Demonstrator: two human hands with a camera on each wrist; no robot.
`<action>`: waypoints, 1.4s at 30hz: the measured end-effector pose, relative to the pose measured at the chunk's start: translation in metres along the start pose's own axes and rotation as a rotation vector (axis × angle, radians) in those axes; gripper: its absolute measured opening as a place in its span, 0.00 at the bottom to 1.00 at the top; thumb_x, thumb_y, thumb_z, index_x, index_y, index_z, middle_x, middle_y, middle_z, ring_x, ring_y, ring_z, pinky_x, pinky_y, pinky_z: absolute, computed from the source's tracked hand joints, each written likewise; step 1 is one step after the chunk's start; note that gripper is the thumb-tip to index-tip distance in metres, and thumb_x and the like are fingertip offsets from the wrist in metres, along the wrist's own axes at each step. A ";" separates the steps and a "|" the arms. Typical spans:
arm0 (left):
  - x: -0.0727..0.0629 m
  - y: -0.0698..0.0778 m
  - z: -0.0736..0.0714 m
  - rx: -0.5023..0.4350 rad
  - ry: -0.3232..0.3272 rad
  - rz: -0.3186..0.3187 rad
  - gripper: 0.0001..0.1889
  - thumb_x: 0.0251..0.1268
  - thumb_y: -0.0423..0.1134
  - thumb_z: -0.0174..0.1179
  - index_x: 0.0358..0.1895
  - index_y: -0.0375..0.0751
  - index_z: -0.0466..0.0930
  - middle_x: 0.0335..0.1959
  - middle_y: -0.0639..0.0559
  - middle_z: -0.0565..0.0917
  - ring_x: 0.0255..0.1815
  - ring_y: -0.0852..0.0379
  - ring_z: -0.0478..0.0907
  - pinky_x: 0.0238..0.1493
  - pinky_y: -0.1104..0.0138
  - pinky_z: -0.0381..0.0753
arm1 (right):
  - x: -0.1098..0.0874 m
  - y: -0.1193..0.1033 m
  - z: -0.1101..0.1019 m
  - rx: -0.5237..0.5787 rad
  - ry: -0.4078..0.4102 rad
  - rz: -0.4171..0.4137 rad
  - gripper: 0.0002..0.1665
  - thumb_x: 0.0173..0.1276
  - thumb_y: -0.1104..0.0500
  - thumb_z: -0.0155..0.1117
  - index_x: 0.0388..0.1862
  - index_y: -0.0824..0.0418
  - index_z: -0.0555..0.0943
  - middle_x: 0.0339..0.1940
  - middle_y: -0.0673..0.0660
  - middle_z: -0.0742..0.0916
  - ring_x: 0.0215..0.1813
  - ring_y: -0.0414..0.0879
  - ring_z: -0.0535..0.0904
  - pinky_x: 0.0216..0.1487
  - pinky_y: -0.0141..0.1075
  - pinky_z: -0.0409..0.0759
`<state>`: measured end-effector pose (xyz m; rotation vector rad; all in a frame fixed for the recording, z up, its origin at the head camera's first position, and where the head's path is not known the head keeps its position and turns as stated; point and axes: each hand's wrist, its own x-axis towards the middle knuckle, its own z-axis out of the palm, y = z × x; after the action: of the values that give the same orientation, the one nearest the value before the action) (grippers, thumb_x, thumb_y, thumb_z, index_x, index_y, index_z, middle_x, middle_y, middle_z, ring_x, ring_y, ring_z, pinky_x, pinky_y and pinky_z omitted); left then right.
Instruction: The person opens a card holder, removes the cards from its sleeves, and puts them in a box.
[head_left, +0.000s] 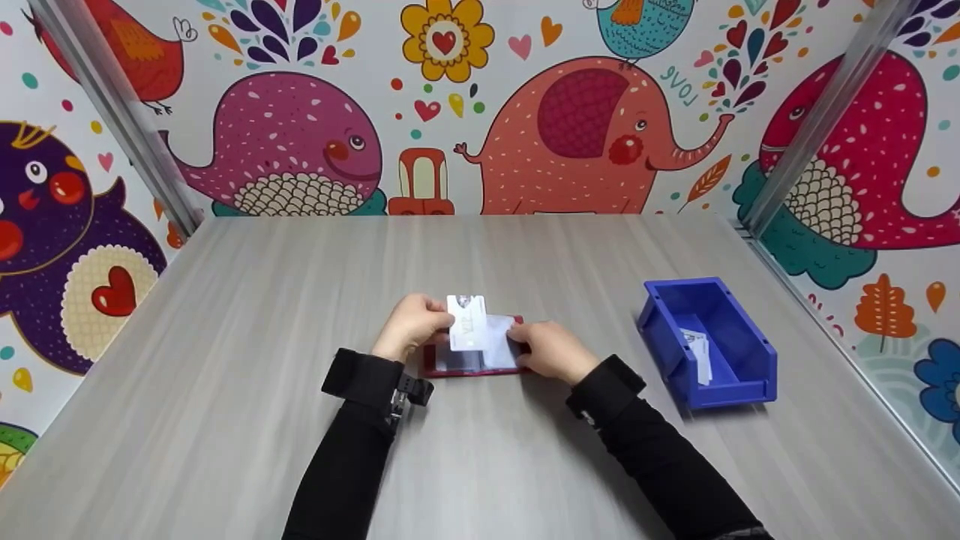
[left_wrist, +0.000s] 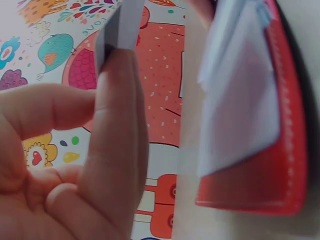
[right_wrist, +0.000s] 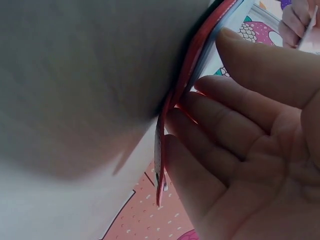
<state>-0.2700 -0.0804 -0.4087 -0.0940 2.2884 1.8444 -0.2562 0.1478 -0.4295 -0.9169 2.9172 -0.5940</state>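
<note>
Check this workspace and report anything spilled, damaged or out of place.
Nothing stands out. The left hand holds a white card, the right hand grips an open red holder, and other cards lie in the blue bin. No spill or damage shows.

Table (head_left: 217,367) leaves room at left; blue bin (head_left: 716,337) obstructs right; wall (head_left: 431,131) beyond.

Left arm (head_left: 346,461), black-sleeved: is reaching forward. Left hand (head_left: 411,324): is pinching between thumb (left_wrist: 55,107) and fingers (left_wrist: 117,125). Right arm (head_left: 664,461), black-sleeved: is slanting inward and forward. Right hand (head_left: 555,350): is gripping, its thumb (right_wrist: 265,65) standing opposite the curving fingers (right_wrist: 220,120).
</note>
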 end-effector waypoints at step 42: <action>-0.014 0.018 0.010 -0.125 -0.076 0.094 0.06 0.59 0.22 0.57 0.38 0.21 0.76 0.32 0.44 0.77 0.26 0.56 0.79 0.31 0.67 0.84 | 0.001 -0.001 -0.021 0.402 0.179 0.219 0.20 0.71 0.66 0.59 0.57 0.77 0.76 0.47 0.67 0.86 0.49 0.57 0.83 0.50 0.46 0.80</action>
<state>-0.2583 -0.0674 -0.3904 0.0655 2.1615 2.0004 -0.2593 0.1539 -0.4101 -0.5137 2.8222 -1.2362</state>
